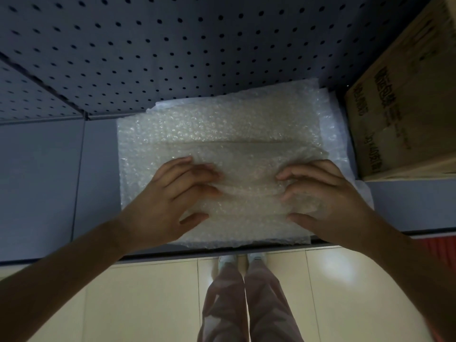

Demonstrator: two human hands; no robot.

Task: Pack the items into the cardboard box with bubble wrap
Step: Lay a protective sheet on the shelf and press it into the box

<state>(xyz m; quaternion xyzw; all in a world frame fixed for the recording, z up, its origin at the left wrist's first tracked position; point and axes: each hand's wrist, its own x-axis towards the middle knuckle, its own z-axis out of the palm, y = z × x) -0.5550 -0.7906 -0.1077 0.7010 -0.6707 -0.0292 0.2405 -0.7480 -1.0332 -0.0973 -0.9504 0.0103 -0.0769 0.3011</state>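
A grey shelf point(44, 174) backed by perforated pegboard point(172, 45) carries the work, with pale floor tiles below its front edge. A sheet of bubble wrap point(217, 129) lies spread on the shelf, its long axis running from one hand to the other, and something flat and brownish shows dimly through it just beyond both sets of fingertips; what it is cannot be told. The left hand point(172, 193) and right hand point(328, 193) rest on the near half of the sheet, fingers curled and bunching the film between them. The cardboard box point(399, 114) stands beyond and outboard of the right hand, so that hand is the nearer; carrying the bundle there would likely mean a move to the right.
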